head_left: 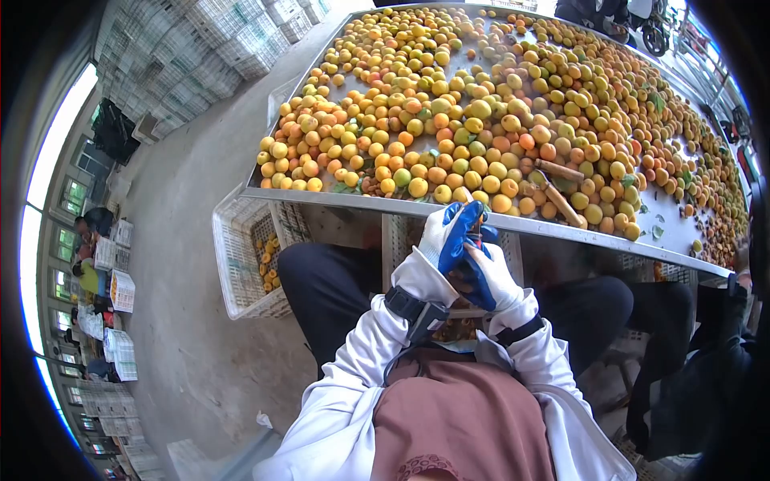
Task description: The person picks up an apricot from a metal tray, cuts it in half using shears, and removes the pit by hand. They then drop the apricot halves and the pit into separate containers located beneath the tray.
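Both my hands wear white gloves with blue-coated palms and fingers, and they meet just past the table's near edge. My left hand (451,234) is closed, with its fingers curled near the metal rim. Against it, slightly lower and to the right, my right hand (491,275) is closed too. A small dark and reddish thing (479,234) shows between the gloves; its kind is too hidden to tell. In front of the hands, many yellow-orange apricots (477,164) cover the metal table (353,199). Two brown wooden-looking sticks or handles (565,205) lie among the fruit.
Below the table's left corner stands a white plastic crate (233,264) with halved apricots (268,260) inside. Another crate (397,240) sits beneath my hands. Crates are stacked (192,56) at the back left. A co-worker's dark sleeve (726,337) is close on my right. People (92,240) work along the left wall.
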Demonstrator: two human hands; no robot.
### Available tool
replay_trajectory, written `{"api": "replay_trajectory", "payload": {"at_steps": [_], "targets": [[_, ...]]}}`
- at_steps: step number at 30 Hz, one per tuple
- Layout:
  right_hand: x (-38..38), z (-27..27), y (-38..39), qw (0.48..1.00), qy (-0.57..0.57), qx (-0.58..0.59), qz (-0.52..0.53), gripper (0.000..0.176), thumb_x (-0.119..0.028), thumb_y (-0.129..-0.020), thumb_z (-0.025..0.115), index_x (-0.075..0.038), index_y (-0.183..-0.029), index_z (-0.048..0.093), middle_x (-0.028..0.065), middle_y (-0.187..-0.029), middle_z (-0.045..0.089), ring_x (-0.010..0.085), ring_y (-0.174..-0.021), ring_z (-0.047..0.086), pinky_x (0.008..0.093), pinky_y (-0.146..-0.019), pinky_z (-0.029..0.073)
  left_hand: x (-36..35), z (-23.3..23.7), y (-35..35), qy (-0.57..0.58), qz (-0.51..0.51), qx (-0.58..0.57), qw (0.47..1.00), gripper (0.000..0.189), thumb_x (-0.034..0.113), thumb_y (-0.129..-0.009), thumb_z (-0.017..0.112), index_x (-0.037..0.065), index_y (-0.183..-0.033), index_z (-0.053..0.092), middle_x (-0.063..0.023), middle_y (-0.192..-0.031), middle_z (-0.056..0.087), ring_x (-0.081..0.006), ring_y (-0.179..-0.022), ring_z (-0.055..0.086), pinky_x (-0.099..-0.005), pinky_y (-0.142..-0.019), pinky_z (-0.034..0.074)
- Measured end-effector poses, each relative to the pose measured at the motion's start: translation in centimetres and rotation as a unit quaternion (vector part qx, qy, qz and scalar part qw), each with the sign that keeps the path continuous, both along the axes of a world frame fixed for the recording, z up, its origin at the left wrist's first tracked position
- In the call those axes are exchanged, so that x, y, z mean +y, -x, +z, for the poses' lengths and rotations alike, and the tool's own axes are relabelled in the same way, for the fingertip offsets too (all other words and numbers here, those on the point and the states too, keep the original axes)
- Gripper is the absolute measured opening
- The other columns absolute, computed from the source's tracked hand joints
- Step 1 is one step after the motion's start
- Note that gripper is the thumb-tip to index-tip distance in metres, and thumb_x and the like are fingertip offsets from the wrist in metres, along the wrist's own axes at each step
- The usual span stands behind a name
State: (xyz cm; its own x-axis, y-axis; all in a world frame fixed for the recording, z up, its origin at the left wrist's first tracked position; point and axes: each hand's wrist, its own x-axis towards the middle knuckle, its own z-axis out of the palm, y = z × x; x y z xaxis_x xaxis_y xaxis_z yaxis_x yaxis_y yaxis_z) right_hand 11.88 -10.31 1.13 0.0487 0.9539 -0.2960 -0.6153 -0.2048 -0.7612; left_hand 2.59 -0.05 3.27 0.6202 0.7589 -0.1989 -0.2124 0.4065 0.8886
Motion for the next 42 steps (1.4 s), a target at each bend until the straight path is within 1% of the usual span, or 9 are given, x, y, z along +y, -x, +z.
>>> {"api": "replay_trajectory", "payload": {"at_steps": [5,9,11,15,21,30,34,39,42], "targets": [[-0.1,0.6,-0.7,0.992,0.001,-0.124,-0.013,0.026,-0.028,-0.102,0.056,-0.003,-0.103,0.063,0.0018,-0.082,0.063,0.0104,-0.064,0.059,0.0230,-0.055,0.045,0.7,0.8,0.9,-0.027,-0.061,-0.058,0.996,0.039,0.026,-0.101,0.060,-0.003,-0.128,0.057,-0.0121,-0.110,0.070,-0.0196,-0.106,0.065,-0.0300,-0.091,0.053],[0.3,0.3,0.1,0.941,-0.016,-0.336,-0.037,0.022,-0.019,-0.101,0.056,0.001,-0.101,0.064,0.0055,-0.082,0.067,0.0149,-0.069,0.063,0.0277,-0.062,0.048,0.3,0.1,0.9,-0.050,-0.031,-0.079,0.995,0.039,0.025,-0.100,0.061,-0.003,-0.127,0.057,-0.0128,-0.103,0.071,-0.0203,-0.098,0.068,-0.0311,-0.088,0.055],[0.7,-1.1,1.2,0.845,-0.100,-0.492,-0.184,0.016,-0.014,-0.097,0.059,0.001,-0.100,0.064,0.0173,-0.080,0.070,0.0348,-0.074,0.069,0.0394,-0.067,0.052,-0.6,0.4,0.0,0.032,0.001,-0.077,0.996,0.036,0.025,-0.099,0.063,-0.003,-0.120,0.060,-0.0137,-0.097,0.072,-0.0208,-0.091,0.069,-0.0308,-0.083,0.055],[0.9,-1.0,1.7,0.866,-0.045,-0.455,-0.202,0.016,-0.012,-0.094,0.061,0.002,-0.102,0.064,0.0256,-0.088,0.068,0.0425,-0.087,0.068,0.0432,-0.073,0.053,-1.3,0.2,-1.1,0.084,0.054,-0.100,0.990,0.030,0.025,-0.097,0.066,-0.002,-0.110,0.063,-0.0144,-0.088,0.070,-0.0204,-0.080,0.068,-0.0298,-0.073,0.055],[0.5,-1.4,0.5,0.943,-0.048,-0.311,-0.109,0.020,-0.012,-0.099,0.055,0.005,-0.101,0.066,0.0043,-0.086,0.068,0.0103,-0.081,0.060,0.0283,-0.075,0.049,-0.9,1.4,-1.0,-0.018,0.039,0.040,0.998,0.027,0.027,-0.093,0.073,0.002,-0.099,0.063,-0.0063,-0.074,0.066,-0.0111,-0.060,0.063,-0.0232,-0.055,0.050],[-0.4,-1.2,-0.5,0.984,-0.038,0.169,0.046,0.019,-0.018,-0.101,0.056,-0.001,-0.101,0.064,0.0012,-0.090,0.065,0.0085,-0.075,0.057,0.0264,-0.069,0.048,-0.2,-0.9,0.0,-0.018,-0.001,-0.057,0.998,0.029,0.026,-0.100,0.061,-0.003,-0.104,0.065,-0.0092,-0.083,0.068,-0.0195,-0.074,0.069,-0.0316,-0.065,0.057],[0.4,-0.5,1.4,0.899,-0.111,-0.382,-0.186,0.018,-0.012,-0.099,0.056,0.004,-0.096,0.064,0.0013,-0.079,0.062,0.0082,-0.071,0.051,0.0287,-0.066,0.046,-0.4,0.8,-0.3,-0.062,0.003,-0.076,0.995,0.032,0.025,-0.099,0.063,-0.004,-0.112,0.064,-0.0089,-0.086,0.068,-0.0190,-0.079,0.069,-0.0303,-0.070,0.057],[-0.6,1.5,-1.0,0.924,-0.054,-0.263,-0.274,0.021,-0.018,-0.102,0.057,0.000,-0.099,0.067,-0.0035,-0.067,0.054,0.0041,-0.058,0.047,0.0230,-0.052,0.039,0.7,1.3,1.2,-0.171,0.096,-0.012,0.981,0.034,0.023,-0.097,0.066,-0.002,-0.120,0.061,-0.0094,-0.091,0.070,-0.0167,-0.081,0.069,-0.0287,-0.074,0.056],[-0.4,2.9,-2.5,0.961,-0.020,-0.168,-0.218,0.027,-0.028,-0.103,0.055,-0.003,-0.101,0.065,-0.0036,-0.069,0.056,0.0042,-0.053,0.048,0.0203,-0.045,0.038,-0.5,2.2,1.7,-0.521,0.104,0.146,0.834,0.035,0.019,-0.092,0.071,-0.001,-0.119,0.060,-0.0140,-0.094,0.072,-0.0195,-0.081,0.072,-0.0314,-0.072,0.056]]}}
